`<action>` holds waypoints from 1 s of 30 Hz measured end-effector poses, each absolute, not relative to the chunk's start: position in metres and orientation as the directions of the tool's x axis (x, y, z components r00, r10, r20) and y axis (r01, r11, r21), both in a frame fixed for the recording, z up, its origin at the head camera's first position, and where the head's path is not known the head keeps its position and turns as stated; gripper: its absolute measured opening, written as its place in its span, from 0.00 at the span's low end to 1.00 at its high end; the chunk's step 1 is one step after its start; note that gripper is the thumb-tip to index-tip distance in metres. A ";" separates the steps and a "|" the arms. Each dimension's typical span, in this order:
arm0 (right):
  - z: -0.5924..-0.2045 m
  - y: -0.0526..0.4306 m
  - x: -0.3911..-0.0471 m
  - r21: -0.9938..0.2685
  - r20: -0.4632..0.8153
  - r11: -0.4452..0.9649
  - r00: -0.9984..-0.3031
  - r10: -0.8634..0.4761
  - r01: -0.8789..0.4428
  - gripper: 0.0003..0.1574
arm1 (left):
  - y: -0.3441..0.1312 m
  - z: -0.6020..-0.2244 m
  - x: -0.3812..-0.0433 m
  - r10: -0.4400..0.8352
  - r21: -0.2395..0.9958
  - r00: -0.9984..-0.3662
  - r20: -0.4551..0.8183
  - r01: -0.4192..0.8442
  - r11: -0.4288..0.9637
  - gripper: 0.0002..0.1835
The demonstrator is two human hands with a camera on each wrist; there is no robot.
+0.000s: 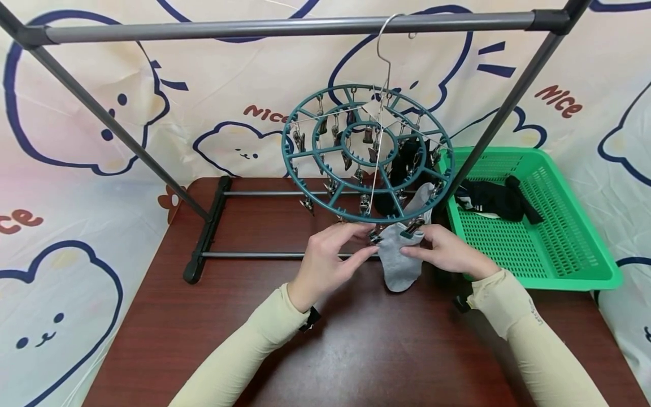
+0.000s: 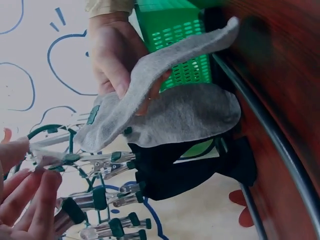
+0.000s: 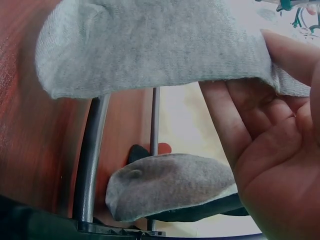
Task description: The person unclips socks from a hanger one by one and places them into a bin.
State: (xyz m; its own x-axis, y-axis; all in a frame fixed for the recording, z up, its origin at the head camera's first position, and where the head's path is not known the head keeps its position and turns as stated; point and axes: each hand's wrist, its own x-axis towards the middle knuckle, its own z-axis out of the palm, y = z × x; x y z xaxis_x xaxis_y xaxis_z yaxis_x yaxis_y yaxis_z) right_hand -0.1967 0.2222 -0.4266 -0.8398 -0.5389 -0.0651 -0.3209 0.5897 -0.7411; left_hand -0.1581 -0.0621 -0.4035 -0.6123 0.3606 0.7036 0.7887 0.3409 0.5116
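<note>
Below the round teal clip hanger [image 1: 330,204], a grey sock [image 1: 399,263] hangs with its toe pointing down. My right hand [image 1: 447,251] holds this sock between thumb and fingers near its upper end, beside a metal clip [image 1: 413,227] at the cuff. At the sock's other side, my left hand [image 1: 330,257] pinches a small metal clip with green tips [image 2: 67,158] between thumb and fingertips. Behind it hangs a second grey sock [image 3: 172,187], also seen in the left wrist view. Dark socks [image 2: 185,170] hang farther back from the hanger.
A grey metal rack [image 1: 295,27] stands on the brown table [image 1: 356,350] and carries the hanger by its hook [image 1: 381,48]. To the right is a green basket [image 1: 574,220] with black socks [image 1: 493,200] inside. Several other clips dangle from the rings.
</note>
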 end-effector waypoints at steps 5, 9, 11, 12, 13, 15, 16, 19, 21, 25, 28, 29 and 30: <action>-0.427 0.223 -0.196 -0.752 -0.059 0.575 -0.836 -0.546 -0.322 0.13 | -0.061 -0.399 -0.153 0.351 0.426 -0.506 0.788 0.859 0.283 0.14; -0.428 0.225 -0.196 -0.761 -0.069 0.568 -0.831 -0.552 -0.314 0.11 | -0.051 -0.396 -0.148 0.429 0.330 -0.385 0.817 0.923 0.199 0.13; -0.427 0.226 -0.196 -0.758 -0.071 0.574 -0.835 -0.546 -0.310 0.07 | -0.043 -0.396 -0.145 0.509 0.304 -0.349 0.787 0.937 0.172 0.15; -0.427 0.227 -0.196 -0.755 -0.068 0.577 -0.838 -0.541 -0.312 0.06 | -0.038 -0.396 -0.144 0.551 0.303 -0.342 0.761 0.939 0.164 0.18; -0.427 0.227 -0.196 -0.752 -0.066 0.580 -0.841 -0.537 -0.312 0.07 | -0.032 -0.395 -0.143 0.588 0.310 -0.345 0.732 0.936 0.163 0.20; -0.427 0.228 -0.196 -0.753 -0.052 0.574 -0.841 -0.538 -0.320 0.09 | -0.023 -0.396 -0.142 0.637 0.331 -0.374 0.674 0.924 0.192 0.23; -0.427 0.228 -0.197 -0.755 -0.045 0.568 -0.839 -0.543 -0.327 0.07 | -0.020 -0.396 -0.143 0.648 0.340 -0.398 0.650 0.914 0.220 0.25; -0.428 0.228 -0.196 -0.759 -0.034 0.551 -0.825 -0.565 -0.346 0.06 | -0.012 -0.398 -0.145 0.625 0.378 -0.491 0.606 0.870 0.317 0.28; -0.429 0.229 -0.196 -0.764 -0.026 0.538 -0.815 -0.578 -0.357 0.12 | -0.010 -0.399 -0.148 0.593 0.399 -0.552 0.586 0.834 0.382 0.29; -0.431 0.230 -0.197 -0.759 -0.014 0.540 -0.820 -0.573 -0.364 0.12 | -0.006 -0.402 -0.153 0.569 0.451 -0.645 0.510 0.764 0.462 0.31; -0.431 0.229 -0.198 -0.761 -0.016 0.540 -0.822 -0.569 -0.359 0.08 | -0.003 -0.404 -0.158 0.572 0.489 -0.684 0.453 0.727 0.483 0.35; -0.431 0.229 -0.198 -0.763 -0.021 0.540 -0.822 -0.569 -0.355 0.07 | -0.002 -0.404 -0.159 0.567 0.499 -0.693 0.445 0.718 0.486 0.36; -0.431 0.229 -0.198 -0.764 -0.025 0.541 -0.823 -0.568 -0.351 0.07 | -0.001 -0.405 -0.161 0.563 0.507 -0.699 0.441 0.711 0.487 0.36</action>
